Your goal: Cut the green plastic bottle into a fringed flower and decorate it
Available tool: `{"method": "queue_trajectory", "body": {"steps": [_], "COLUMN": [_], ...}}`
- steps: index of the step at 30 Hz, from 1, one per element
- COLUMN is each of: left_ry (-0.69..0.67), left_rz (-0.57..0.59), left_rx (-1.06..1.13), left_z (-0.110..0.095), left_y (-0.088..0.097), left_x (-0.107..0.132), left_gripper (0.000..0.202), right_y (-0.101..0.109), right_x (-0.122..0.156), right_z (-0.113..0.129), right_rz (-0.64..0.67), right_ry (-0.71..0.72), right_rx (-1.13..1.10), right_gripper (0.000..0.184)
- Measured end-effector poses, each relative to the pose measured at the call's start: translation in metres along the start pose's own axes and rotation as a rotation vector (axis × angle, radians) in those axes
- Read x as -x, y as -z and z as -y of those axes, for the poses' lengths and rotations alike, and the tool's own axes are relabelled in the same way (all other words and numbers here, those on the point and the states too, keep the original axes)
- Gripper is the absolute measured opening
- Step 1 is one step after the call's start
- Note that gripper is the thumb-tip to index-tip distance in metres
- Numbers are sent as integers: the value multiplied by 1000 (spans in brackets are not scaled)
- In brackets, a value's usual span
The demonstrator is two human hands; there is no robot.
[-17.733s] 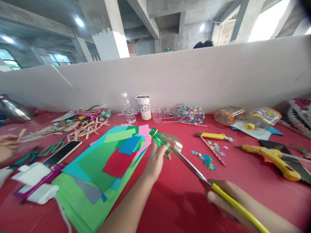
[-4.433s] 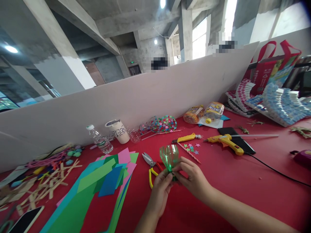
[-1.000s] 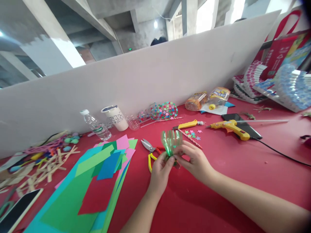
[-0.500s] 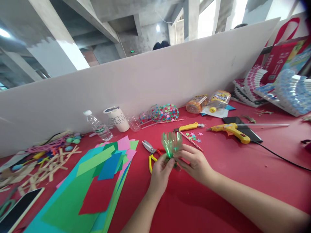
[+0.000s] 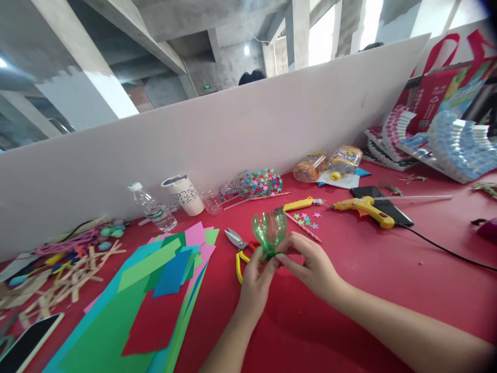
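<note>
A person's 2 bare hands meet over the red table [image 5: 388,259], holding a cut piece of green plastic bottle [image 5: 268,228] upright, its wide, clear-green end uppermost. The left hand [image 5: 254,282] pinches the narrow lower end between thumb and fingers; how its other fingers lie cannot be told. The right hand [image 5: 308,264] presses thumb and fingertips together at the same narrow end, from the right. At the near left lies 1 phone [image 5: 31,342], with a stack of coloured paper [image 5: 104,326] between it and the left forearm. Just beyond the left hand rest scissors [image 5: 236,240] with parted yellow and red handles, partly hidden by that hand. Wooden sticks [image 5: 91,267] lie farther left. Past the right hand are loose paper stars [image 5: 306,220], a striped straw [image 5: 305,228] and a yellow cutter [image 5: 298,204]; a yellow glue gun [image 5: 365,207] lies to their right, partly over a black phone-like slab [image 5: 396,210]. Farthest back, near the white partition [image 5: 233,134], stand a water bottle [image 5: 153,207] and a white cup [image 5: 184,196], with a star-covered bottle [image 5: 264,182] on its side.
</note>
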State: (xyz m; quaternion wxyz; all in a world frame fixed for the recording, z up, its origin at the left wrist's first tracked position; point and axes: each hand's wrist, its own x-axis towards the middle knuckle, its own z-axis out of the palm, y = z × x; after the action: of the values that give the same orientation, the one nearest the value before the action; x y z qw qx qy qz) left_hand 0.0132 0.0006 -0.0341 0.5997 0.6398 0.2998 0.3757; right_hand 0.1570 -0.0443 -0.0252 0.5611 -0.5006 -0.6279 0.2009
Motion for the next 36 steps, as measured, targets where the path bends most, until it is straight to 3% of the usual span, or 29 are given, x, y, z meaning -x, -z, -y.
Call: {"method": "queue_trajectory", "body": {"steps": [12, 16, 19, 28, 36], "left_ry": [9, 53, 82, 114, 111], "left_rz": [-15, -26, -16, -46, -19], "left_rx": [36, 22, -3, -7, -39], "left_z": [3, -1, -6, -10, -8], "left_y": [0, -1, -3, -6, -5], "left_x": [-1, 0, 1, 0, 1], "left_gripper": [23, 23, 24, 23, 24], "right_y": [1, 10, 16, 21, 25], "right_x": [-1, -5, -8, -13, -15], "right_z": [6, 6, 5, 11, 13], "right_rz": [-17, -122, -175, -115, -94], "right_ry": [56, 58, 37, -27, -78], "right_rx": [-13, 5, 20, 50, 22], "right_gripper": [10, 6, 13, 37, 27]}}
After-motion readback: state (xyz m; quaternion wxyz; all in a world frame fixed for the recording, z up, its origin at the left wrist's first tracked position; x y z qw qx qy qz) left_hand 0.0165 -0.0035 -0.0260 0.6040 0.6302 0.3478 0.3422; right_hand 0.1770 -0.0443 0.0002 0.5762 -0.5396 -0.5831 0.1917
